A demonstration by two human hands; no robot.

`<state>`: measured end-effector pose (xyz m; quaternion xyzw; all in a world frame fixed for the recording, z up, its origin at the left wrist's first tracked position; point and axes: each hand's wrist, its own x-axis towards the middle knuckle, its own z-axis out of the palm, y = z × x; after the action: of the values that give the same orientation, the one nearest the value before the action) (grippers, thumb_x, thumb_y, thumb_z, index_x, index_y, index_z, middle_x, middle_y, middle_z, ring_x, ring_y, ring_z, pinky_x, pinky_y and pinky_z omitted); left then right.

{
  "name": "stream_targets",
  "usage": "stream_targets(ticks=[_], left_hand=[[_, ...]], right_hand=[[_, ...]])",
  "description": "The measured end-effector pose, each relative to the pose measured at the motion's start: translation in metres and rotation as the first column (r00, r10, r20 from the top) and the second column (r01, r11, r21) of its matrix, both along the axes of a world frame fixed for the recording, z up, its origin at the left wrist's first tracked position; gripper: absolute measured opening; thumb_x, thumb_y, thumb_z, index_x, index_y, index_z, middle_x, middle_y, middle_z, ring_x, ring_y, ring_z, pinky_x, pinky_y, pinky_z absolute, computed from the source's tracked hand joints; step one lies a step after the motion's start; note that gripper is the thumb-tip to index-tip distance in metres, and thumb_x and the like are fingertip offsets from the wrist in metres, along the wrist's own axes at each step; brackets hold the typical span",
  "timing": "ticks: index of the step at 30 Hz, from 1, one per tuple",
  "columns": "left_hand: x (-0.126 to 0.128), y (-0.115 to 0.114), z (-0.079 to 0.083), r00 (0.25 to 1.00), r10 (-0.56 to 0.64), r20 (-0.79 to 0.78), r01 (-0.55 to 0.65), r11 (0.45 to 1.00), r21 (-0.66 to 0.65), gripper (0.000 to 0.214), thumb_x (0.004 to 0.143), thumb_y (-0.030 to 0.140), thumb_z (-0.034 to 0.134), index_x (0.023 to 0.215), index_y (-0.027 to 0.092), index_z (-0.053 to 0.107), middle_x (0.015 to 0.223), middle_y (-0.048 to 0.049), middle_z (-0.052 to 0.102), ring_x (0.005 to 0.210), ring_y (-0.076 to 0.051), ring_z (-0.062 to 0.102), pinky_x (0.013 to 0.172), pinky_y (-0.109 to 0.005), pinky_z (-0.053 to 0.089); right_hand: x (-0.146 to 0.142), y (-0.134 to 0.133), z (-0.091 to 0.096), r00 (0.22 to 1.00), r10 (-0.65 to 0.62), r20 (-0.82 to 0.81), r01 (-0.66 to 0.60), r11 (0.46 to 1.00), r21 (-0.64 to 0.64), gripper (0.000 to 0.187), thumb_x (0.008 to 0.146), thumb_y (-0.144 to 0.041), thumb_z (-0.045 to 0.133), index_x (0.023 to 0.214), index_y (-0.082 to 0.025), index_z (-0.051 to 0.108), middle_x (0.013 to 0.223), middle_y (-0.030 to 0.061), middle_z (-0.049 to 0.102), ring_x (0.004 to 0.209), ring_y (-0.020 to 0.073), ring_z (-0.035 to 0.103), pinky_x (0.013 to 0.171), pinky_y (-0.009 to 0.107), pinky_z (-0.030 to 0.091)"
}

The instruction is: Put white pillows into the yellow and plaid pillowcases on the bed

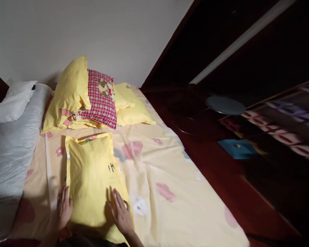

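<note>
The yellow pillow [94, 185] lies flat on the bed [195, 212], directly before the person, its printed face up, likely so that both sides can be reached at once. The left hand [64, 207] is at the pillow's 8 o'clock, fingers stretched out along that edge and closed on nothing. The right hand [121, 212] is between 4 and 5 o'clock, fingers loosely spread over the other side, with no grip; its shadow falls on the cloth, and I cannot tell whether it presses or hovers. Placed opposite each other, the hands seem suited to smoothing or squaring the pillow.

At 12 o'clock, near the wall [118, 34], a checked cushion [98, 106] leans back among other pillows, a tilted yellow one [70, 84] beside it at its 9 o'clock; the stack probably props both up. Grey bedding [12, 161] runs along the bed at the near pillow's 9 to 10 o'clock, with a small white pillow [15, 103] resting on its far end.
</note>
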<state>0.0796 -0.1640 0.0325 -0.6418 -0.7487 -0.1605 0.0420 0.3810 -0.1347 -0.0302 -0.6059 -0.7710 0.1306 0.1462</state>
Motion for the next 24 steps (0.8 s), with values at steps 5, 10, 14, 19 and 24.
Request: stream_targets(ticks=[5,10,14,19,24], left_hand=[[0.093,0.023,-0.058,0.978,-0.207,-0.013,0.205,0.974,-0.098,0.057,0.097,0.021,0.040,0.154,0.028,0.036,0.156,-0.0017,0.047,0.145,-0.020,0.042,0.121,-0.042,0.031],[0.109,0.043,-0.120,0.990,-0.137,0.030,0.140,0.976,-0.167,0.048,0.097,0.032,0.044,0.144,0.025,0.052,0.149,-0.0037,0.056,0.138,-0.021,0.050,0.122,-0.043,0.025],[0.101,0.026,-0.094,0.985,-0.170,-0.005,0.164,0.956,-0.243,0.054,0.098,0.032,0.042,0.152,0.029,0.038,0.158,-0.0031,0.043,0.146,-0.021,0.040,0.123,-0.045,0.022],[0.087,-0.049,-0.086,0.991,-0.016,-0.132,-0.009,0.982,-0.187,0.069,0.095,0.032,0.045,0.159,0.031,0.019,0.159,-0.0099,0.041,0.143,-0.030,0.044,0.115,-0.055,0.031],[0.052,-0.090,-0.151,0.991,0.033,-0.129,-0.050,0.990,-0.129,0.083,0.090,0.033,0.050,0.161,0.025,0.006,0.147,-0.0169,0.055,0.132,-0.034,0.056,0.103,-0.054,0.046]], right_hand=[[-0.068,0.022,-0.038,0.994,0.111,-0.013,-0.111,0.994,0.003,0.063,0.098,-0.030,0.036,0.158,-0.029,0.018,0.161,0.0088,0.034,0.147,0.0279,0.035,0.113,0.050,0.036],[-0.085,0.040,-0.091,0.982,0.186,-0.031,-0.188,0.974,-0.129,0.061,0.095,-0.021,0.035,0.156,-0.024,0.028,0.159,0.0098,0.037,0.147,0.0273,0.035,0.114,0.050,0.035],[-0.061,0.018,-0.074,0.974,0.220,-0.063,-0.223,0.974,-0.049,0.063,0.098,-0.027,0.037,0.158,-0.024,0.022,0.161,0.0098,0.032,0.149,0.0291,0.031,0.116,0.051,0.031],[0.005,-0.061,-0.084,0.994,0.107,0.015,-0.107,0.994,0.019,0.069,0.097,-0.035,0.041,0.160,-0.031,0.013,0.156,0.0076,0.042,0.139,0.0319,0.048,0.110,0.051,0.038],[0.049,-0.087,-0.126,0.980,0.193,0.041,-0.193,0.981,-0.008,0.081,0.095,-0.040,0.047,0.160,-0.031,-0.002,0.148,0.0056,0.053,0.129,0.0309,0.058,0.107,0.050,0.042]])
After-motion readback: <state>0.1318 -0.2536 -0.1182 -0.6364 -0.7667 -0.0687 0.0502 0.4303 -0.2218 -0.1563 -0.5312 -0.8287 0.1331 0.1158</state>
